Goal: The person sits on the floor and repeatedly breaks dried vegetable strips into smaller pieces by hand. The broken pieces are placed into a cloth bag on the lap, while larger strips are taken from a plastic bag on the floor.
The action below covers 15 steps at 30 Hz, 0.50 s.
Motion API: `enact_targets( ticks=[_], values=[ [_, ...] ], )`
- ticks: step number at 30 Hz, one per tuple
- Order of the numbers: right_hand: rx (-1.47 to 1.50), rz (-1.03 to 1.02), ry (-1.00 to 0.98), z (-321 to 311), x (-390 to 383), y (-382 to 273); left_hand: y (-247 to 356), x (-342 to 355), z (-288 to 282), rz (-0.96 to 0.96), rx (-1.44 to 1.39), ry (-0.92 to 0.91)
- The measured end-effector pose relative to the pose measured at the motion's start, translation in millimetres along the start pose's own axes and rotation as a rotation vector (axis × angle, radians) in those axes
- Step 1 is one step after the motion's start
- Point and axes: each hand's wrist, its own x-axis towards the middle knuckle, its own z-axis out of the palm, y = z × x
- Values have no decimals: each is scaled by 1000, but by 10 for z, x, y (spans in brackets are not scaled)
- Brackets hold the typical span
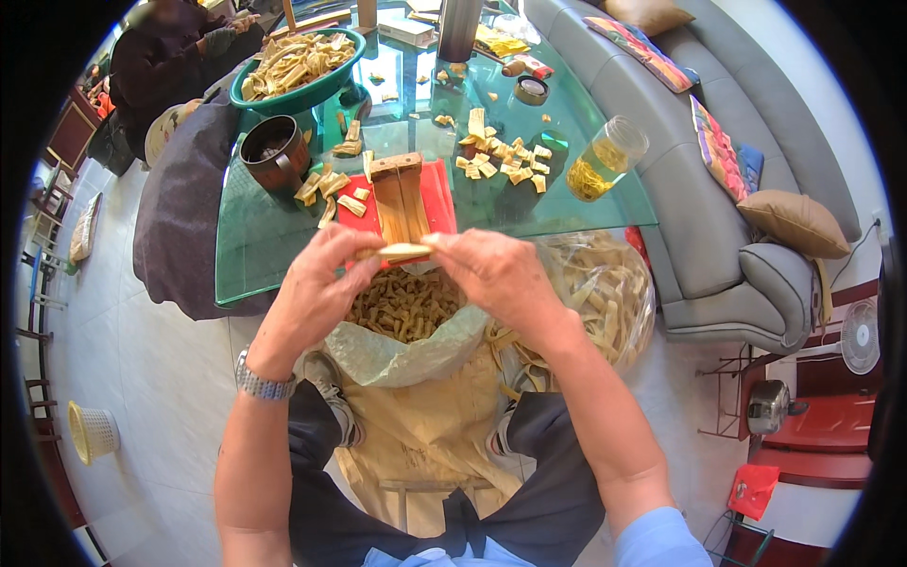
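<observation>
My left hand (319,283) pinches one end of a pale dried strip (404,251), and my right hand (505,282) grips its other end. The strip lies crosswise over the near end of a grooved wooden block (402,210), which rests on a red sheet (437,189) at the table's near edge. A wooden crosspiece (395,166) sits at the block's far end. Below my hands a whitish sack (406,364) gapes, full of small brown chopped pieces (404,307). Just right of it, long pale strips fill a clear plastic bag (605,307).
On the glass table (255,250) are a dark mug (274,156), cut pale pieces (510,159), a glass jar (607,159) with yellow contents and a green basin (300,90) of strips. A person (179,57) sits at the far left. A grey sofa (694,198) runs along the right.
</observation>
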Motion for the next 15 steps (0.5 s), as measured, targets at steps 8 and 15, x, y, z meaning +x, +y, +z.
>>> enact_targets(
  ticks=[8,15],
  values=[
    [-223,35,126,226,253,247,-156,316,167,67,169,270],
    [-318,139,-36,342,72,300,-225,231,328,-34,354,196]
  ],
)
